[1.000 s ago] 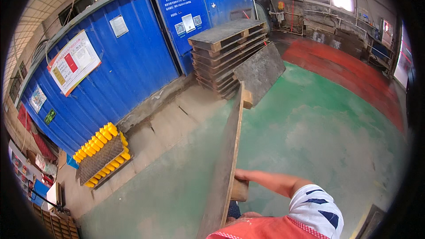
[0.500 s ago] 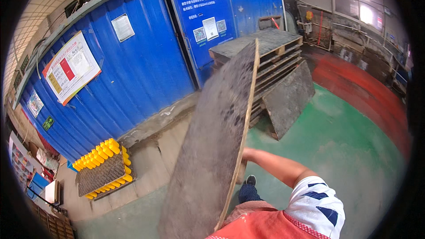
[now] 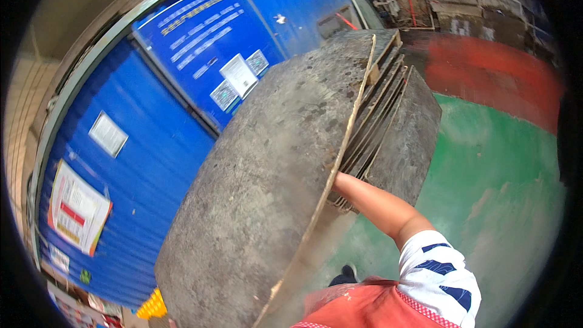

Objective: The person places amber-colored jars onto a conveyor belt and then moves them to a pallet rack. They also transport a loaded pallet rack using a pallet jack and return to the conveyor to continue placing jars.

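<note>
A blue wall (image 3: 164,164) runs left of the pallet stack (image 3: 382,100); a grey board (image 3: 255,188) tilts before the stack. The left hand is out of sight; the right hand (image 3: 341,181), partly hidden, meets the board's right edge; I cannot tell either one's grip.

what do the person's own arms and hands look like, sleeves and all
The right arm wears a short white sleeve with angular navy patches; its forearm is bare. The right hand is mostly hidden. A red overgarment has red-and-white checked trim. The left hand is out of view.
</note>
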`<state>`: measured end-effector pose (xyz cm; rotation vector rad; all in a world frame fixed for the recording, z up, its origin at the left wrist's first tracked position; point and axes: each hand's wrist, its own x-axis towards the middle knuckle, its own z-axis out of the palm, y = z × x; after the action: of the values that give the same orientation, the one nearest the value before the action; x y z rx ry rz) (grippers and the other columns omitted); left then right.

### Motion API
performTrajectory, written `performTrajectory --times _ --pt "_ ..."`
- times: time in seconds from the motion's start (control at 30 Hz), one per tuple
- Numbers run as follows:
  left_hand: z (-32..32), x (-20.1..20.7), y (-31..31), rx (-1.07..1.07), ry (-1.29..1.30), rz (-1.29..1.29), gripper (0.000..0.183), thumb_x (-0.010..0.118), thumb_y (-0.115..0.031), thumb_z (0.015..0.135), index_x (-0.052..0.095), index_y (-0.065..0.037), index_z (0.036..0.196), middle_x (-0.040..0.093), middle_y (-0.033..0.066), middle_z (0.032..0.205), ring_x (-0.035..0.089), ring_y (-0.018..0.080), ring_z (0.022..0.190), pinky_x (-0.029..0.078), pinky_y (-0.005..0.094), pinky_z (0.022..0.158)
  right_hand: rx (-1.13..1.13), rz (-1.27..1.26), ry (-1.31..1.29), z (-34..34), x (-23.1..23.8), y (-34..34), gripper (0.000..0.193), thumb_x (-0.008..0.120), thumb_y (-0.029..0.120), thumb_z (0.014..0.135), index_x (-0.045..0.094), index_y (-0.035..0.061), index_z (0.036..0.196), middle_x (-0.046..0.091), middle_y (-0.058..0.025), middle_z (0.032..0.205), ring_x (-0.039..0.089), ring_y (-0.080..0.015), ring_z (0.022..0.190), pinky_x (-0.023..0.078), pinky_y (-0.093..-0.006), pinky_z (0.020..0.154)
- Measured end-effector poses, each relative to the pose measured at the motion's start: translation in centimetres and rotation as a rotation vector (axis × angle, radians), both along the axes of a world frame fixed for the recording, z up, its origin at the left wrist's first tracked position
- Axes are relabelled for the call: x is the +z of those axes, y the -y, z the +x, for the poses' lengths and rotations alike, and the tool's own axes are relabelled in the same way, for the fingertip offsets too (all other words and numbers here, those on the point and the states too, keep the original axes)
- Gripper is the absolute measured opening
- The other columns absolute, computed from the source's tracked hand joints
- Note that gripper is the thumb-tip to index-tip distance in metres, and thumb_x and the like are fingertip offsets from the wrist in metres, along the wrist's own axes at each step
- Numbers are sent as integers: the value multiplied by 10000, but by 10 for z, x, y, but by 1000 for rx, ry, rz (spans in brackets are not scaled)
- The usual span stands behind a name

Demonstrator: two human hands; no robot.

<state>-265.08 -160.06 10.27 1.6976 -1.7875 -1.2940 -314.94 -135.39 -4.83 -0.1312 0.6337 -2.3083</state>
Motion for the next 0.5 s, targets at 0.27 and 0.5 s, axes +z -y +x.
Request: performTrajectory --times 0.27,0.5 --pt "-217 16 105 -81 28 -49 418 626 -279 930 604 53 1182 607 204 1200 580 300 1064 478 440 877 -249 -162 15 -246 1 4 467 449 332 1001 560 -11 1298 625 -156 1243 579 -298 1168 468 -449 984" --pt "-454 -18 127 -351 -277 18 317 593 -214 945 619 97 1000 644 192 1010 621 277 887 497 435 743 -873 -84 104 -443 17 -73 467 462 332 993 562 -14 1290 624 -165 1243 582 -294 1168 465 -441 999"
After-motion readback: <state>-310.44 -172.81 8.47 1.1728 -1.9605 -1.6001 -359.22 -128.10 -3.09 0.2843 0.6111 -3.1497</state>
